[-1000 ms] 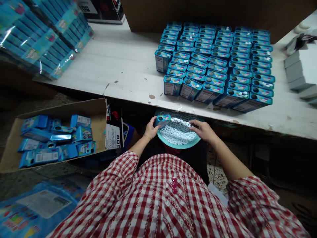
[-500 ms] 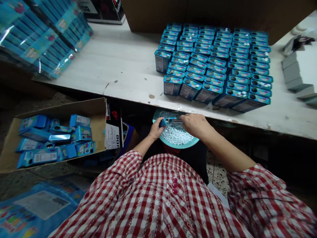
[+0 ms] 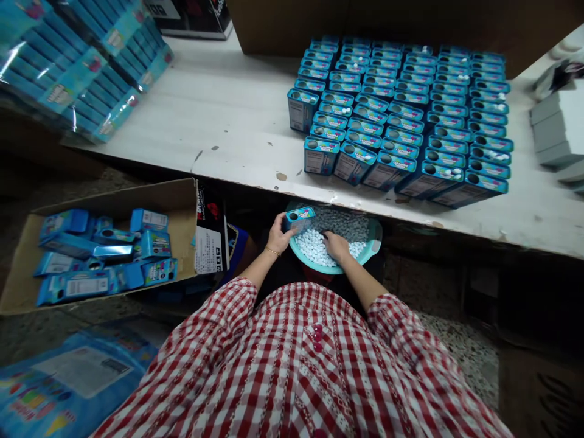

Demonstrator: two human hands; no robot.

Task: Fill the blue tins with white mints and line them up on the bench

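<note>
My left hand (image 3: pixel 279 234) is closed around a small blue candy box (image 3: pixel 300 216), held upright over the left rim of a turquoise bowl (image 3: pixel 314 266). The box's top has a dark round hole at one end. Small white candies (image 3: pixel 314 246) fill the bowl, their far part in shadow. My right hand (image 3: pixel 337 247) is down in the candies with its fingers curled; the fingertips and whatever they grip are hidden.
Rows of upright blue candy boxes (image 3: pixel 365 125) stand on the white table (image 3: pixel 228 134), some with candies on top. A carton (image 3: pixel 180 237) of loose blue boxes is at left. Wrapped packs (image 3: pixel 68 79) lie back left, a blue bag (image 3: pixel 77 383) below, white cartons (image 3: pixel 556 131) at right.
My right hand, earlier holding a clear, shiny tool at the box's top, has moved left and down into the candies. My left hand has shifted slightly left with the box, now more upright.
</note>
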